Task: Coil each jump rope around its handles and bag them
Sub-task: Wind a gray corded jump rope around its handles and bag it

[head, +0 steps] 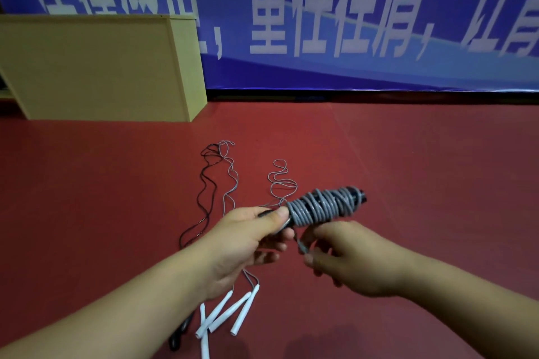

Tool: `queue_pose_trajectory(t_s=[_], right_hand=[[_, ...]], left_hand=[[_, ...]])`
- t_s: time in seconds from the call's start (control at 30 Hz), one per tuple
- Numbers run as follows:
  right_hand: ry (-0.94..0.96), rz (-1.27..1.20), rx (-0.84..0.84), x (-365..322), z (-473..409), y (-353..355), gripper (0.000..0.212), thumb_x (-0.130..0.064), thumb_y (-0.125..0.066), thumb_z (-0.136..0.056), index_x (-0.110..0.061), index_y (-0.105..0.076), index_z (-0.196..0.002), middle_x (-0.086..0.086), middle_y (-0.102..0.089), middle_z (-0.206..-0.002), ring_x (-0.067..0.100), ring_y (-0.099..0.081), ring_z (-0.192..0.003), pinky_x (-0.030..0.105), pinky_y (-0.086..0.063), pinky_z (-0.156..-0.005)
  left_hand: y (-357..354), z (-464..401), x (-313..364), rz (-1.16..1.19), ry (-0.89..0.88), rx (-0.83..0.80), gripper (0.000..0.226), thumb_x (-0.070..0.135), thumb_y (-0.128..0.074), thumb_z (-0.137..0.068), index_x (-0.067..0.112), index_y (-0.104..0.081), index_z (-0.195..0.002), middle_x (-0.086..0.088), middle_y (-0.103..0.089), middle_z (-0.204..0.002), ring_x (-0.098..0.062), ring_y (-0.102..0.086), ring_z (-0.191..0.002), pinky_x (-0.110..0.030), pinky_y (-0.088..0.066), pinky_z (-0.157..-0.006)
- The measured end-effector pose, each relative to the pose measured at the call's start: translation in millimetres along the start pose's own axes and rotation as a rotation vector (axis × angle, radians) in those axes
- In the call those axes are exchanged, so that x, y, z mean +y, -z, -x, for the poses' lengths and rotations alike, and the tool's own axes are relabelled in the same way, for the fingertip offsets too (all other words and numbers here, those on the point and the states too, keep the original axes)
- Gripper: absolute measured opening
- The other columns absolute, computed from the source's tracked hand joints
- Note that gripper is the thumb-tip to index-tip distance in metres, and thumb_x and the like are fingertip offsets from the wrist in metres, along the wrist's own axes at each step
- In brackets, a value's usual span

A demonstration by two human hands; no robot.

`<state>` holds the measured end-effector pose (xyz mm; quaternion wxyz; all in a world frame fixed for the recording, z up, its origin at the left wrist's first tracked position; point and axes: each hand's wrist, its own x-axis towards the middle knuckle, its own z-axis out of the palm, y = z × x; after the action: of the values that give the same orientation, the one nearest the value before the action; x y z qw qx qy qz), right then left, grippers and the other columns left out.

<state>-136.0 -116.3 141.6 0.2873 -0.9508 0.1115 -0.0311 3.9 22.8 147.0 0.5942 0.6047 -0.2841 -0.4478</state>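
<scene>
Between both hands, the coiled rope (320, 207) (grey) is gripped by the left hand (250, 239), its tail pinched by the right hand (347, 259).

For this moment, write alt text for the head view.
The left hand grips black handles wound with grey rope, while the right hand pinches the rope's loose end. Below on the red floor lie uncoiled ropes with white handles.

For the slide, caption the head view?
Left hand holds black handles wound in grey rope; right hand pinches the rope's tail.
</scene>
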Motion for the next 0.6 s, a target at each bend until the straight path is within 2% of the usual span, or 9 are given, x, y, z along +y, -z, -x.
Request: queue_pose_trajectory(t_s=[0.13,0.27,0.37,0.43,0.53,0.6], right_hand=[[0.054,0.181,-0.014,-10.4,1.9,-8.1,0.001,-0.027,-0.056,-0.09,-0.026,-0.056,-0.09,-0.001,-0.065,-0.084,0.013,-0.059,-0.075,0.035,-0.049,-0.071],[0.078,0.207,-0.006,-14.8,1.5,-7.3,0.012,-0.03,-0.055,-0.091,-0.028,-0.05,-0.081,-0.008,-0.055,-0.073,0.01,-0.047,-0.064,0.03,-0.039,-0.062],[0.102,0.231,0.057,-16.4,2.1,-7.3,0.031,-0.036,-0.055,-0.092,-0.015,-0.049,-0.071,-0.001,-0.051,-0.063,0.017,-0.043,-0.06,0.032,-0.032,-0.057],[0.11,0.229,0.086,-18.4,2.9,-6.4,0.041,-0.04,-0.055,-0.093,-0.01,-0.047,-0.067,0.004,-0.049,-0.061,0.021,-0.043,-0.061,0.034,-0.031,-0.056],[0.104,0.204,0.114,-19.9,3.8,-6.1,0.044,-0.041,-0.055,-0.093,-0.013,-0.041,-0.063,0.001,-0.043,-0.057,0.02,-0.042,-0.06,0.029,-0.03,-0.053],[0.09,0.207,0.12,-19.9,4.5,-5.9,0.037,-0.037,-0.054,-0.094,-0.014,-0.043,-0.066,0.0,-0.044,-0.058,0.019,-0.042,-0.061,0.027,-0.031,-0.054]], left_hand=[[0.2,-6.9,-7.3,-0.143,-0.049,0.127,0.027,0.024,-0.054,-0.1,0.015,-0.059,-0.075,0.001,-0.056,-0.06,-0.01,-0.051,-0.051,-0.024,-0.044,-0.056],[0.6,-11.1,-12.8,-0.201,-0.096,0.175,0.027,0.024,-0.054,-0.099,0.016,-0.057,-0.074,0.006,-0.051,-0.055,-0.01,-0.049,-0.05,-0.028,-0.045,-0.058],[5.8,-14.3,-17.0,-0.28,-0.131,0.21,0.026,0.031,-0.058,-0.097,0.022,-0.06,-0.073,0.007,-0.052,-0.055,-0.012,-0.051,-0.053,-0.035,-0.045,-0.066],[9.9,-15.9,-19.2,-0.366,-0.15,0.229,0.03,0.039,-0.059,-0.095,0.03,-0.062,-0.066,0.006,-0.054,-0.055,-0.013,-0.053,-0.055,-0.034,-0.045,-0.067],[13.1,-16.3,-19.4,-0.542,-0.186,0.261,0.028,0.04,-0.057,-0.096,0.022,-0.062,-0.075,0.003,-0.056,-0.058,-0.008,-0.052,-0.051,-0.023,-0.042,-0.058],[14.9,-18.0,-19.0,-0.698,-0.244,0.297,0.029,0.04,-0.057,-0.095,0.018,-0.059,-0.076,0.005,-0.055,-0.06,-0.009,-0.048,-0.051,-0.025,-0.038,-0.054]])
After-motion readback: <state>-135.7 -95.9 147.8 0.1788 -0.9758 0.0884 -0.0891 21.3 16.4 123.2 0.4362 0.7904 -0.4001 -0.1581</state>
